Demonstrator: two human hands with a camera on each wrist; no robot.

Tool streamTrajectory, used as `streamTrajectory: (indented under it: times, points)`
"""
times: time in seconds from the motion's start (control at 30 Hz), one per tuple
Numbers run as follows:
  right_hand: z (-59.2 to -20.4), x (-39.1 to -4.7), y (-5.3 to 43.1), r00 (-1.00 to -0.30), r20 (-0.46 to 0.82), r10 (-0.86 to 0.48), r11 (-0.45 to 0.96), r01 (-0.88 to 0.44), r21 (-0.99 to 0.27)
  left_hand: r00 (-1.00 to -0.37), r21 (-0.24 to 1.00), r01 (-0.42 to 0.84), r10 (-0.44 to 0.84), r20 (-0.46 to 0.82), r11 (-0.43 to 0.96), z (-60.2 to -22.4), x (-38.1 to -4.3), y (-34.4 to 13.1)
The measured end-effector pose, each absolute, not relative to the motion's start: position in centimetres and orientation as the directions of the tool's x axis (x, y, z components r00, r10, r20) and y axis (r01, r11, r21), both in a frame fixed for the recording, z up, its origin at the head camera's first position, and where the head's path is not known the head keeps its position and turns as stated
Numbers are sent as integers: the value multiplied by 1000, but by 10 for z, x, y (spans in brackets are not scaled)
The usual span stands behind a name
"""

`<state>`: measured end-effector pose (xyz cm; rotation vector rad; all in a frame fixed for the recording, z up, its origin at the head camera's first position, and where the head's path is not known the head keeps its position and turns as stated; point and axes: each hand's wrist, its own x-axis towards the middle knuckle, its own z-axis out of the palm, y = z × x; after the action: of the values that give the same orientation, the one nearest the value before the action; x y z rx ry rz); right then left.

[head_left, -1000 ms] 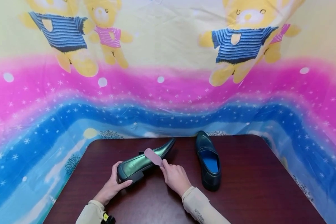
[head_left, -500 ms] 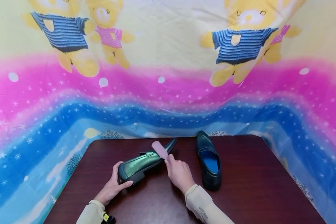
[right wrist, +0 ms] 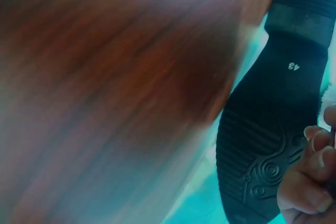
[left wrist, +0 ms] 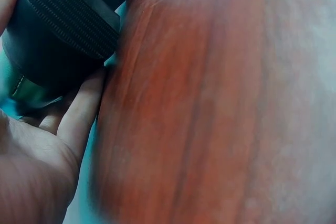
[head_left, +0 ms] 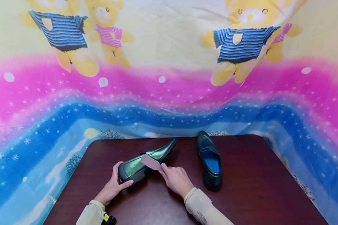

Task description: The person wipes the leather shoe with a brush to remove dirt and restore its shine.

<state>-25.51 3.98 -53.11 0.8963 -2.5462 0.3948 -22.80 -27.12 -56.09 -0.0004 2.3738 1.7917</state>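
In the head view, the left hand (head_left: pixel 111 186) grips the heel end of a dark green shoe (head_left: pixel 133 166), fingers and thumb clamped on either side. The tilted shoe lies left of the desk's middle, toe towards two o'clock. The right hand (head_left: pixel 178 180), at about four o'clock from it, has its fingers clamped on a pinkish brush (head_left: pixel 151 162), whose head overlaps the shoe's side; whether it touches is unclear. At two o'clock from the right hand, a second shoe (head_left: pixel 211 181) with a blue insole (head_left: pixel 212 162) stands on the reddish-brown desk (head_left: pixel 259 187), toe near twelve.

In the left wrist view, the ridged heel sits at ten to eleven o'clock, with the left hand's fingers against it.

In the right wrist view, the patterned sole spans one to five o'clock; the right hand's curled fingers show at four, beside pale bristles at three.
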Motion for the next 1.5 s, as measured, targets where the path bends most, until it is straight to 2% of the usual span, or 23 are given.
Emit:
streamTrajectory:
  times: [0.3,0.47,0.6,0.8,0.93,1.1,1.33,1.5]
  points:
    - [-529,-260,54,-779,485,-397,826,-534,-182,-989,958,-64,111,-99,278,-562,-228,-273]
    - [-526,-261,56,-783,525,-332,847,-492,-198,-988,956,-63,115,-99,286,-563,-228,-273]
    - [-522,-261,52,-757,553,-347,825,-527,-203,-988,954,-67,111,-103,292,-562,-228,-274]
    - [-520,-259,42,-653,582,-485,739,-662,-127,-989,956,-60,109,-95,287,-563,-227,-274]
    - [-522,-262,43,-645,598,-476,754,-649,-101,-989,959,-52,118,-88,280,-564,-227,-273]
    - [-519,-267,50,-692,585,-424,789,-599,-138,-991,964,-43,111,-74,262,-564,-227,-272]
    - [-504,-276,63,-812,525,-256,858,-441,-264,-989,959,-49,119,-85,279,-563,-227,-272]
    - [-496,-277,66,-859,458,-227,867,-393,-307,-989,955,-64,107,-99,289,-562,-226,-271]
